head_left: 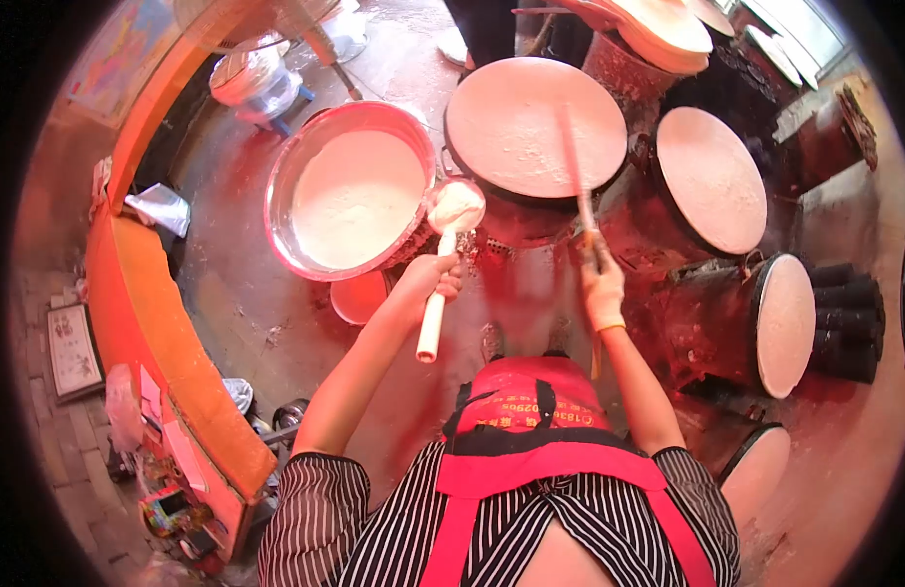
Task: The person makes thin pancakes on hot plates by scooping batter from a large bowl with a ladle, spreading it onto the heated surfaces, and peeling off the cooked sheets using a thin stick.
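Note:
My left hand (431, 286) is closed around the pale handle of a ladle (456, 207), whose bowl holds thick white batter. The ladle hangs between a large basin (279, 233) of white batter (359, 201) and a round griddle. In my right hand (602, 293), which wears a pale glove, is a long thin spatula (572, 157) gripped by its handle. Its blade, blurred, reaches over the griddle, where a large round pancake (516, 127) covers the surface. Whether the blade touches the pancake I cannot tell.
More round griddles on drum stoves curve along my right, bearing pancakes (711, 181) (787, 326). A stack of flat pancakes (662, 34) lies at the top right. A red bucket (359, 296) is below the basin. On my left runs an orange counter (144, 352).

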`<state>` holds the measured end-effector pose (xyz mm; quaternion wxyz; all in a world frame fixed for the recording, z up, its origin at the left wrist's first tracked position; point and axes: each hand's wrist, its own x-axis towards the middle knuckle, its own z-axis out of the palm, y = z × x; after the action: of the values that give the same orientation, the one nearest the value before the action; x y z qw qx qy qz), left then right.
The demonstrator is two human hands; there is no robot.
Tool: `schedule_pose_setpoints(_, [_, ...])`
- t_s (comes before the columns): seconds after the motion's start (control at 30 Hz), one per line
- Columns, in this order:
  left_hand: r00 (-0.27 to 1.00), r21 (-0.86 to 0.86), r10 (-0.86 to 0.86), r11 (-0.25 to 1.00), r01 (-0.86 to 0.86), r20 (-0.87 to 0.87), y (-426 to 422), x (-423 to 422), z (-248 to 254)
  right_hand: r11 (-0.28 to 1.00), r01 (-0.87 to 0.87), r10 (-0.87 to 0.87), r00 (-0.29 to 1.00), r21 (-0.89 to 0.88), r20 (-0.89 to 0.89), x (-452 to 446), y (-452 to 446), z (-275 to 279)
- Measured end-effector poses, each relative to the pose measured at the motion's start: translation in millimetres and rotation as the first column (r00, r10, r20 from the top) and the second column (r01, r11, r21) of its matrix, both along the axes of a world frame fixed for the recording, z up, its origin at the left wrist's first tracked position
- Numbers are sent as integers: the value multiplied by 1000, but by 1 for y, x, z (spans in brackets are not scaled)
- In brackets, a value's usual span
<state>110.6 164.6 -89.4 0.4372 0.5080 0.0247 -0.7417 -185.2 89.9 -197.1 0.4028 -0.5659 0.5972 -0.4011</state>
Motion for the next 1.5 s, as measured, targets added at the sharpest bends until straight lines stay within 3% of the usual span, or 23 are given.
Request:
schedule_pose_setpoints(0.07, [996,5,-25,1000,25,-82,11,10,-19,942,-216,205,976,256,69,12,24,1])
schedule_pose_setpoints(0.1, [992,-12,-58,998,57,-112,16,11,-29,931,-319,323,946,179,8,14,32,-6])
schedule_pose_setpoints(0.13, [997,-42,-82,996,81,-5,21,0,-18,910,-399,408,909,110,-78,12,34,-12])
schedule_pose_setpoints(0.17, [985,1,-126,992,127,-116,21,5,-37,927,-361,372,920,99,-127,7,28,9])
schedule_pose_setpoints(0.2, [923,65,-37,996,67,-382,20,3,-45,943,-318,331,926,95,-182,-3,18,30])
schedule_pose_setpoints(0.27, [912,126,-3,990,60,-411,14,-11,-65,993,-82,61,969,-81,-238,-40,-14,26])
schedule_pose_setpoints(0.33, [868,181,105,983,-18,-486,13,-32,-56,1000,-8,15,952,25,-307,-100,-56,5])
schedule_pose_setpoints(0.4, [856,180,106,984,-15,-505,7,-49,-50,995,70,-96,764,-67,-638,-159,-78,28])
schedule_pose_setpoints(0.43, [829,198,134,980,-29,-543,2,-57,-48,993,94,-112,684,-65,-721,-190,-87,36])
schedule_pose_setpoints(0.5, [847,165,129,985,-49,-516,-24,-128,-29,980,142,-197,535,-142,-822,-284,-109,29])
schedule_pose_setpoints(0.6, [864,79,76,996,-43,-498,-56,-189,-18,949,313,-134,458,18,-879,-363,-123,43])
schedule_pose_setpoints(0.7, [777,80,97,995,-60,-622,-79,-230,-2,946,324,-144,472,19,-870,-388,-131,28])
schedule_pose_setpoints(0.73, [746,93,124,992,-83,-655,-86,-245,7,943,324,-124,545,71,-829,-391,-134,28])
schedule_pose_setpoints(0.83, [743,87,108,994,-67,-660,-108,-283,27,958,239,-274,582,-160,-766,-409,-140,6])
schedule_pose_setpoints(0.93, [777,73,50,997,-5,-628,-127,-301,34,963,269,-206,657,-30,-725,-423,-137,39])
schedule_pose_setpoints(1.0, [746,87,30,995,38,-665,-142,-315,36,900,417,-355,869,125,-345,-444,-133,74])
schedule_pose_setpoints(1.03, [780,89,22,995,43,-625,-147,-319,36,886,460,-433,869,65,-240,-463,-128,71])
schedule_pose_setpoints(1.1, [783,70,-4,996,61,-622,-160,-326,36,818,567,-551,820,-98,154,-500,-109,73])
schedule_pose_setpoints(1.2, [789,76,-13,994,75,-614,-172,-333,41,733,567,-484,823,-374,298,-562,-61,132])
schedule_pose_setpoints(1.33, [795,110,30,993,46,-606,-183,-331,43,592,567,-457,822,-573,340,-638,-32,176])
schedule_pose_setpoints(1.37, [792,123,50,992,32,-608,-185,-328,43,581,612,-528,785,-537,323,-634,-41,198])
schedule_pose_setpoints(1.47, [764,148,130,988,-46,-632,-181,-313,49,506,691,-737,657,-517,157,-578,-91,262])
schedule_pose_setpoints(1.5, [710,181,168,982,-59,-684,-180,-306,42,559,606,-681,725,-566,104,-582,-112,251])
